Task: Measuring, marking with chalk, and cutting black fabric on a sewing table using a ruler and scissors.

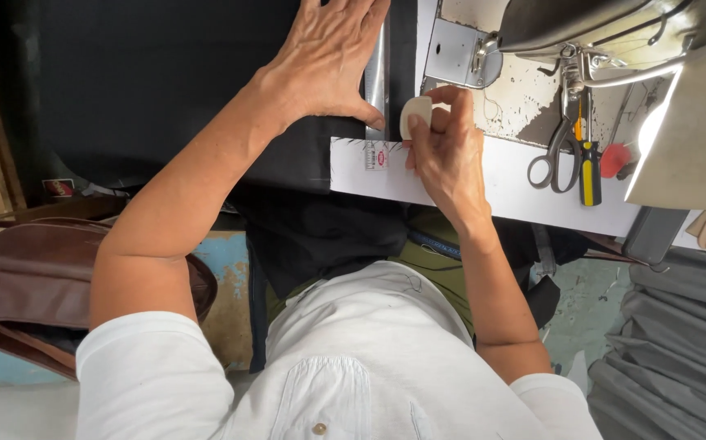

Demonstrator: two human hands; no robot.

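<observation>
White shirt (345,367) fills the bottom centre, nearest the lens; both forearms run up from it. Right hand (449,151), centre frame: fingers pinched on a small white chalk piece (415,114), thumb and forefinger clamped at its right edge, chalk tip down against the dark fabric just above the white table edge (516,183). Left hand (328,53), top centre: fingers spread flat, gripping nothing, palm pressing black fabric (149,81); thumb tip touches a metal ruler (376,69) that runs vertically between the two hands. Chalk sits just right of the ruler's lower end, near the left thumb, not touching it as far as I can tell. Small red-and-white label (376,156) on the table edge directly below the chalk. Fabric spreads wide to the upper left and drapes over the table edge into the lap. Right side is crowded: scissors (560,147) and yellow-handled screwdriver (589,167) lie side by side, well right of the right hand; sewing machine (613,33) overhangs the upper right. Brown leather bag (27,277) at left; grey pleated cloth (679,350) lower right.
</observation>
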